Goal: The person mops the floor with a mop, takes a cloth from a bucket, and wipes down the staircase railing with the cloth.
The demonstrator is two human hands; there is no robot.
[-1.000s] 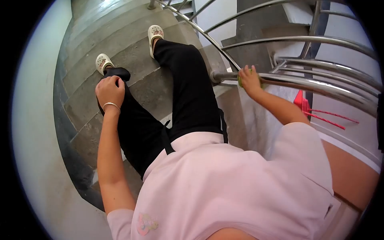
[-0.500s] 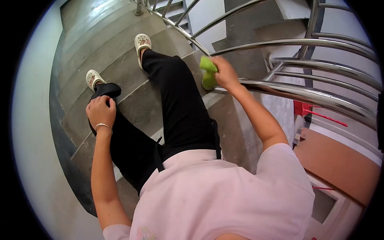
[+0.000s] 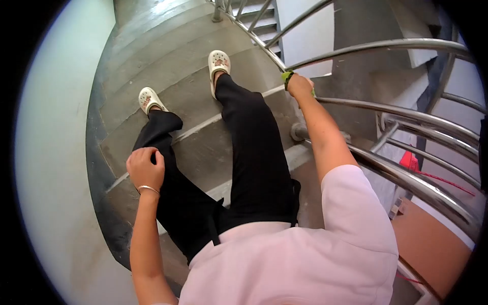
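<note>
My right hand (image 3: 300,87) is closed around a green cloth (image 3: 287,76) and presses it to a metal rail (image 3: 275,57) of the stair railing. Part of the cloth sticks out on either side of my fingers; the rest is hidden by the hand. On my bent left knee, over the black trousers (image 3: 254,152), lies my left hand (image 3: 146,168), fingers resting on the fabric and holding nothing. A thin bracelet (image 3: 148,188) circles that wrist.
Curved concrete steps (image 3: 168,56) descend ahead, with my cream clogs (image 3: 219,62) on them. A pale wall (image 3: 61,152) closes the left side. Thick metal tubes (image 3: 406,174) run along the right, above a lower level with a brown panel (image 3: 432,249) and a red object (image 3: 408,160).
My right hand has moved forward along the railing with the green cloth, farther from my body. The view has shifted a little; my left hand stays on the knee.
</note>
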